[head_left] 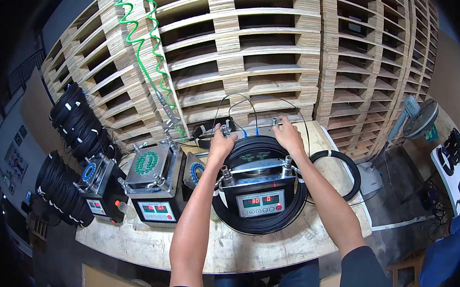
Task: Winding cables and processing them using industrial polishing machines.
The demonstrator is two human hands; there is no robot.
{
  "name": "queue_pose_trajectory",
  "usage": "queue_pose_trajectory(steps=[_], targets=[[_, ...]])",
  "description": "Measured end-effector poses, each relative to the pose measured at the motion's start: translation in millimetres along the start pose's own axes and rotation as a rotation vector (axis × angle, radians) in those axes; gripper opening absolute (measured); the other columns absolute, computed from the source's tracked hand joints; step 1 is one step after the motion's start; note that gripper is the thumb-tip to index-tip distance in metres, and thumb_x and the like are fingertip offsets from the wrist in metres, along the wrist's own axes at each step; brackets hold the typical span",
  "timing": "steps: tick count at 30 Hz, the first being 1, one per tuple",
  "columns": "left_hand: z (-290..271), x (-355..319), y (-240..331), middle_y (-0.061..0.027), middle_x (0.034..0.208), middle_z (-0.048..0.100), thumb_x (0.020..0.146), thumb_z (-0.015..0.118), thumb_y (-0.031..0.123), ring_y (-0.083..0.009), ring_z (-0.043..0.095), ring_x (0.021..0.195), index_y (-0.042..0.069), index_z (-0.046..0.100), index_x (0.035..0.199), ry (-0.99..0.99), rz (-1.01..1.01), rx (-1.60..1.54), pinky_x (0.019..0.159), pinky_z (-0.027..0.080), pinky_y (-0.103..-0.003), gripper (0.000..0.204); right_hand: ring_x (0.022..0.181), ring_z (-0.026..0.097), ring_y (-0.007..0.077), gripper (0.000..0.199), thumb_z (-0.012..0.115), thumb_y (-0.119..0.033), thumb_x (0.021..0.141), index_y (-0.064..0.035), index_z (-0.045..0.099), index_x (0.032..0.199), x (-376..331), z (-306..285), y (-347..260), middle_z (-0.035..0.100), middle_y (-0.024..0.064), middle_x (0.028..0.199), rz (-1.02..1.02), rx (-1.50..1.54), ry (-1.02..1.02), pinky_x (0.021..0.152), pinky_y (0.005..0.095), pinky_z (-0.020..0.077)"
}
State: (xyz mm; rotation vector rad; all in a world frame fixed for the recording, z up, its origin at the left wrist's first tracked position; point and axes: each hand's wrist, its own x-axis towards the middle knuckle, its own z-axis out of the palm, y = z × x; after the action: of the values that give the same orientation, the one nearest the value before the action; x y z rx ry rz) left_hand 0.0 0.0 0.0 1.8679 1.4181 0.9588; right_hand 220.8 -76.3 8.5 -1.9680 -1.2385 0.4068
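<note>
My left hand (223, 145) pinches the metal knob (225, 128) at the far left corner of a black polishing machine (231, 199). At the far right corner, my right hand (289, 136) has its fingers closed on a matching knob (276, 121). A thick coil of black cable (258, 229) is looped around the machine, passing in front of its lit red display (260, 200). Two thin leads with blue connectors (256, 131) rise from the machine's far side. My forearms reach over both sides of the coil.
Two similar machines, one with a green ring plate (147, 163) and one with a blue ring (89, 172), stand left on the wooden table (230, 255). A small orange-capped bottle (121, 206) sits between them. Another cable coil (354, 174) lies right, near a fan (420, 119). Stacked pallets (267, 53) rise behind.
</note>
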Motion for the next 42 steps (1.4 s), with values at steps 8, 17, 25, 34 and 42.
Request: queue_pose_trajectory(steps=[8,17,25,34,42], targets=[[4.6,4.8,-10.4,-0.0326,0.135,0.054,0.091,0.062,0.047,-0.0433,0.052,0.128,0.004,0.026,0.153,0.024,-0.058,-0.051,0.109,0.04,-0.043,0.084,0.106,0.064,0.0443,0.049,0.06,-0.026,0.09,-0.0066,0.052,0.135,7.1,11.2,10.1,0.067,0.0276,0.108,-0.136,0.132,0.068,0.091,0.0486,0.0494],[3.2,6.0,-6.6,-0.0323,0.138,0.052,0.092,0.062,0.049,-0.0429,0.05,0.131,0.003,0.027,0.153,0.016,0.018,0.017,0.11,0.039,-0.043,0.084,0.107,0.063,0.0432,0.047,0.059,-0.031,0.091,-0.0088,0.053,0.132,7.6,10.6,11.5,0.068,0.0264,0.11,-0.145,0.148,0.103,0.091,0.0492,0.0497],[5.0,8.3,-8.1,-0.035,0.138,0.05,0.094,0.052,0.058,-0.0441,0.048,0.133,0.0,0.024,0.153,0.015,-0.035,-0.093,0.111,0.037,-0.043,0.087,0.108,0.063,0.0446,0.044,0.053,-0.033,0.094,-0.009,0.056,0.131,9.1,11.5,9.2,0.067,0.0281,0.109,-0.097,0.038,0.094,0.093,0.0483,0.0494],[7.1,11.0,-14.0,-0.0361,0.135,0.052,0.095,0.051,0.057,-0.0455,0.049,0.131,0.0,0.021,0.154,0.006,-0.037,-0.032,0.109,0.039,-0.045,0.088,0.105,0.065,0.0437,0.045,0.053,-0.031,0.095,-0.0085,0.054,0.134,18.1,19.9,22.1,0.068,0.0293,0.105,-0.199,0.169,0.12,0.091,0.0452,0.0498],[9.9,14.1,-17.5,-0.0355,0.135,0.052,0.094,0.058,0.05,-0.0451,0.05,0.13,0.001,0.023,0.153,-0.019,0.035,-0.108,0.109,0.039,-0.044,0.084,0.115,0.061,0.0434,0.055,0.054,-0.04,0.093,-0.0128,0.049,0.141,12.6,11.8,12.7,0.066,0.0263,0.119,-0.07,0.046,0.057,0.098,0.0489,0.0475]])
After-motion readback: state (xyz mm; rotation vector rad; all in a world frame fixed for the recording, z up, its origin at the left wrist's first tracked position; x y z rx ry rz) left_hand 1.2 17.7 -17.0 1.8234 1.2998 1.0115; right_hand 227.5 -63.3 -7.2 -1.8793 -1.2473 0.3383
